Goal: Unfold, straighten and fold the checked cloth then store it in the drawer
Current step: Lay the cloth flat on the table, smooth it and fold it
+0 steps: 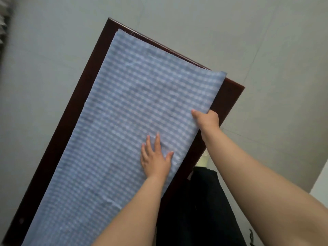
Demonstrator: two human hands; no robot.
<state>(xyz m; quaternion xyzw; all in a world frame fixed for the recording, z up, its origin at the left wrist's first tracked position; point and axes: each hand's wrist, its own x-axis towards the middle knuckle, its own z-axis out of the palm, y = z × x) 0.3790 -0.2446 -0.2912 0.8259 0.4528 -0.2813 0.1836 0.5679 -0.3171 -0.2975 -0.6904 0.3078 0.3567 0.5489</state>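
Observation:
The blue-and-white checked cloth [124, 121] lies spread over a dark brown wooden table [74, 107], covering most of its top. My left hand [155, 158] rests flat on the cloth near its right edge, fingers spread. My right hand [206, 119] pinches the cloth's right edge, thumb on top and fingers underneath. The corner beyond that hand is lifted off the table and curls upward. No drawer is in view.
Grey tiled floor [266, 50] surrounds the table on all sides. My dark clothing [200, 210] is at the table's near right edge. The table's bare wood [229, 93] shows along the right and left borders of the cloth.

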